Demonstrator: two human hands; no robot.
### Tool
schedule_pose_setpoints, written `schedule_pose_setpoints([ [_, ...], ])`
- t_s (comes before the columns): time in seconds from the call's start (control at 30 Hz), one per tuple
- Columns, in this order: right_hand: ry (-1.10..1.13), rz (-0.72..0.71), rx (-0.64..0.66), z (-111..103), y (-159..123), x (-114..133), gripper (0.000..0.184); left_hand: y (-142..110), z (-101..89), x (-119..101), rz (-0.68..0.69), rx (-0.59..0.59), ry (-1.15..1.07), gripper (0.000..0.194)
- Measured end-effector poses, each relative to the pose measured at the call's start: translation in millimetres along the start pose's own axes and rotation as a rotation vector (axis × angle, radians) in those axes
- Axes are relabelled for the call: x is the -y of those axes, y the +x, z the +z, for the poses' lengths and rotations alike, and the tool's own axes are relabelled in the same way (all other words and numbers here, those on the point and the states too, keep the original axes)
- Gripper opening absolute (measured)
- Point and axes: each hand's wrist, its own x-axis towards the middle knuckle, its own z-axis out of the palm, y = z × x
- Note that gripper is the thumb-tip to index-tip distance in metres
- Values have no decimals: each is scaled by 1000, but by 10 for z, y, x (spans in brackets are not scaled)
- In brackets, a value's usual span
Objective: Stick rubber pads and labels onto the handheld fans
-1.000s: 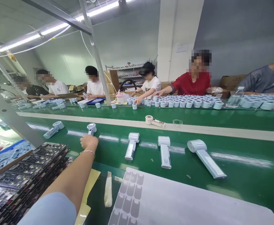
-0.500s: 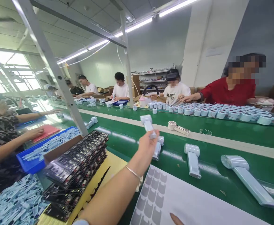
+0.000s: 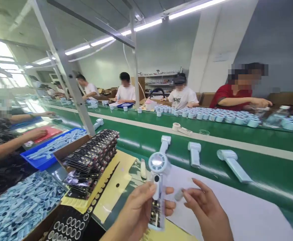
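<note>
My left hand (image 3: 142, 204) is closed around a light blue handheld fan (image 3: 159, 162), its round head pointing up. The lower handle stands uncovered, and a circuit board (image 3: 156, 211) shows inside it. Just to the right, my right hand (image 3: 205, 207) pinches a small grey sticker (image 3: 179, 194) between thumb and index finger, its other fingers spread. The sticker is apart from the fan. Beneath both hands lies a white sheet (image 3: 241, 207), partly covered by them.
Several light blue fans (image 3: 194, 155) lie on the green conveyor belt (image 3: 136, 137). To my left are stacked circuit boards (image 3: 93, 157), a heap of blue plastic parts (image 3: 18, 204) and a blue tray (image 3: 33, 164). A metal post (image 3: 72, 80) rises there. Co-workers sit opposite and at left.
My left hand has drawn back from over the belt and now holds a fan close to me. My right hand has come up into view with a grey sticker. The view has shifted.
</note>
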Motion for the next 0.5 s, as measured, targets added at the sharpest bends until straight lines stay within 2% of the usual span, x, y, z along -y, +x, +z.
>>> schedule_pose_setpoints([
  [0.1, 45, 0, 175, 34, -130, 249, 53, -123, 22, -32, -39, -306, -34, 15],
  [0.17, 37, 2, 303, 79, -238, 358, 51, -138, 74, -50, -67, -420, -111, 16],
  [0.23, -8, 13, 407, 137, -357, 426, 49, -132, 129, -51, -77, -436, -194, 14],
  [0.3, -59, 28, 453, 199, -471, 467, 46, -126, 172, -40, -85, -433, -242, 10],
  [0.5, -157, 48, 415, 327, -630, 512, 46, -137, 225, 3, -76, -467, -249, 10],
])
